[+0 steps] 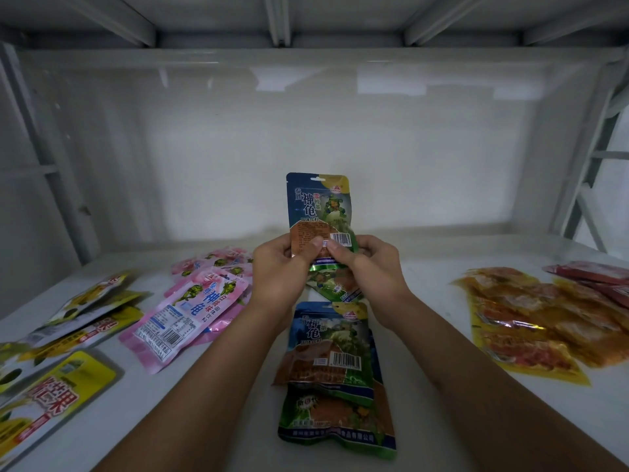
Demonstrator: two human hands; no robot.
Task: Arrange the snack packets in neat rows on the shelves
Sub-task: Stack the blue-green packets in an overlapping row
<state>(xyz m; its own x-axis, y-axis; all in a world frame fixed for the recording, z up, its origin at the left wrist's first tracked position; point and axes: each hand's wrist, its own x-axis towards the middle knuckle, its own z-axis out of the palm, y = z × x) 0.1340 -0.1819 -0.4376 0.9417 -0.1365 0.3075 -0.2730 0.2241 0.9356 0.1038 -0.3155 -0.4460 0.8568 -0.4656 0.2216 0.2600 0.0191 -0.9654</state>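
A white metal shelf (425, 267) fills the view, its flat top pale and slightly glossy, closed behind by a white back panel (306, 148) that catches blurred reflections near its top. Grey uprights (58, 185) stand at the left and right ends, and the ribbed underside of the next shelf up (279, 18) runs overhead. Above the middle of the shelf, both hands hold a blue-and-green snack packet (318, 206) upright, printed face toward the camera: the left hand (277, 270) grips its lower left corner with fingers curled behind and thumb on the front, and the right hand (372, 267) pinches its lower right part beside the barcode. A second green packet (335, 284) hangs just below, between the hands; which hand carries it I cannot tell. Toward the front edge, at the middle, a short overlapping stack of like blue-green packets (335, 369) lies flat. Left of it, a loose heap of pink packets (190, 304) runs back toward the rear. At the front left corner yellow-and-white packets (58, 386) overlap in a pile. Near the right end lie clear orange packets (524, 321), with red packets (592, 272) just behind them at the right edge.
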